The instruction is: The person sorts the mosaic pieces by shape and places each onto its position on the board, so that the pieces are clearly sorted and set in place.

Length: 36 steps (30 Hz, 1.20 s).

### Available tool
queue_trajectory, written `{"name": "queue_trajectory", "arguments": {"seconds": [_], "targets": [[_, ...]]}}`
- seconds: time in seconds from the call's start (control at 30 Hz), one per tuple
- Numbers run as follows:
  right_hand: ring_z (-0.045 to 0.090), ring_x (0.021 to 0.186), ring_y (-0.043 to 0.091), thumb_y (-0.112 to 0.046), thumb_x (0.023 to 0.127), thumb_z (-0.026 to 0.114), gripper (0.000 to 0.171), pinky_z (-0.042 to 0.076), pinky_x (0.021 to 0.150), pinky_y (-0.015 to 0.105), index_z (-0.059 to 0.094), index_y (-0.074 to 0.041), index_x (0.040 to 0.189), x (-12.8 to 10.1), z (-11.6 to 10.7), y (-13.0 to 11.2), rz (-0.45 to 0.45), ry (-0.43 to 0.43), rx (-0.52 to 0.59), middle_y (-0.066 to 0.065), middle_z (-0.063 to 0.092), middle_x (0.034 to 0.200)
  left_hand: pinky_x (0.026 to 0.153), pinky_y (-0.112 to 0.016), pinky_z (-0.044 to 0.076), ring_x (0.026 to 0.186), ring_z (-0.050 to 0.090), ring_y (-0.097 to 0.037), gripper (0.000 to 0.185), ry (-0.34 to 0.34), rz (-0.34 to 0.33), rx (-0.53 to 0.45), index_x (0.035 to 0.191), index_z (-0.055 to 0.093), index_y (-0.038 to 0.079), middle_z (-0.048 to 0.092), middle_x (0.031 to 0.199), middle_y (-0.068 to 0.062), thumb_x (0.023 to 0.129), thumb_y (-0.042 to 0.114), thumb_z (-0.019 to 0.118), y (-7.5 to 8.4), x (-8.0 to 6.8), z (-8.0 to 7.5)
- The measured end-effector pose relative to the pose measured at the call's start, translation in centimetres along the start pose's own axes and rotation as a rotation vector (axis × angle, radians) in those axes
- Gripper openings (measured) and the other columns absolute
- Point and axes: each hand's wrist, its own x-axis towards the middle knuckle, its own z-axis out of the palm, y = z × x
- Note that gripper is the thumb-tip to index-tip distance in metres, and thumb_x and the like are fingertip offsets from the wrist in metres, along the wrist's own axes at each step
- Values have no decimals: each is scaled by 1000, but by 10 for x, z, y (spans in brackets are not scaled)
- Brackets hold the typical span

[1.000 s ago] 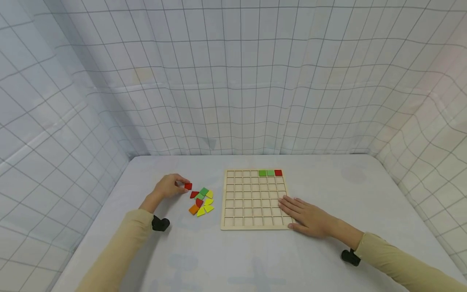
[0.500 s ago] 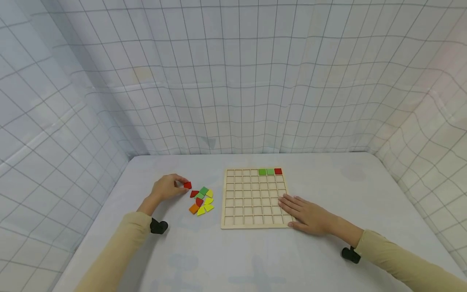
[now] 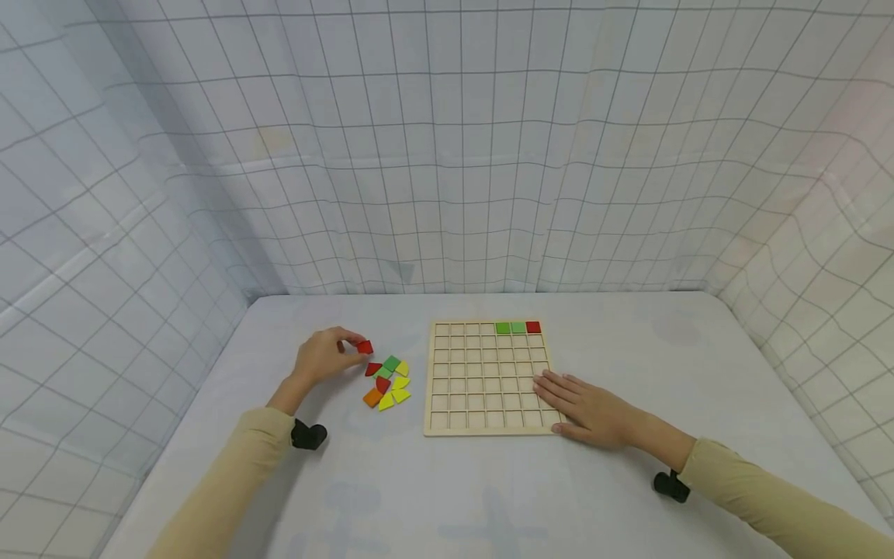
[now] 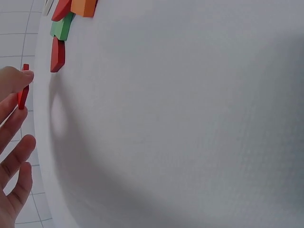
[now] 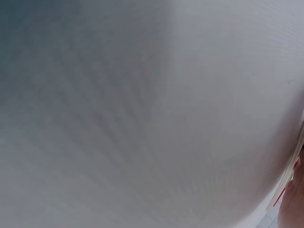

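While the red tile (image 3: 365, 347) was pinched in the left hand (image 3: 323, 356), the wooden grid board (image 3: 489, 423) lay steadied under the right.

As the tile hung just above the loose pile of coloured tiles (image 3: 387, 382) and clear of the table (image 3: 447, 497), it seemed best carried flat and level, then lowered square into an empty cell beside the green tiles (image 3: 511, 328) and red one (image 3: 534, 328) (the top row looked the likely spot). The left hand's thumb and fingertips closed on the tile's edges. The right hand (image 3: 590, 410) lay flat with fingers straight across the board's near right corner, well apart from the tile.
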Motion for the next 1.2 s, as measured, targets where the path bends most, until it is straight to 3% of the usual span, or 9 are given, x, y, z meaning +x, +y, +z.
{"name": "queue_trajectory", "arguments": {"seconds": [0.3, 0.5, 0.83, 1.2], "targets": [[26, 145, 31, -45, 101, 41, 66, -10, 117, 19, 24, -7, 153, 0, 1, 2, -2, 4, -6, 11, 25, 159, 56, -24, 40, 76, 55, -18, 35, 33, 38, -44, 103, 75, 10, 72, 95, -7, 76, 32, 79, 12, 0, 5], [27, 145, 32, -44, 101, 42, 66, -10, 116, 18, 26, -6, 152, 0, 1, 1, -4, 8, 0, 12, 26, 158, 57, -25, 40, 78, 54, -19, 32, 42, 7, -84, 102, 75, 10, 71, 94, -8, 78, 30, 78, 23, 2, 8], [26, 145, 33, -43, 101, 42, 65, -10, 117, 19, 26, -5, 152, 0, -1, -2, -3, 9, 16, 12, 25, 159, 54, -26, 40, 79, 53, -19, 33, -5, 5, -116, 105, 75, 11, 70, 98, -7, 78, 30, 78, 48, 9, 12], [25, 145, 33, -43, 101, 42, 66, -9, 117, 19, 25, -5, 152, 0, 0, -1, -4, 10, 18, 12, 25, 159, 63, -26, 44, 86, 57, -19, 33, -20, 81, -95, 106, 75, 13, 71, 100, -2, 79, 31, 77, 68, 20, 22]]}}
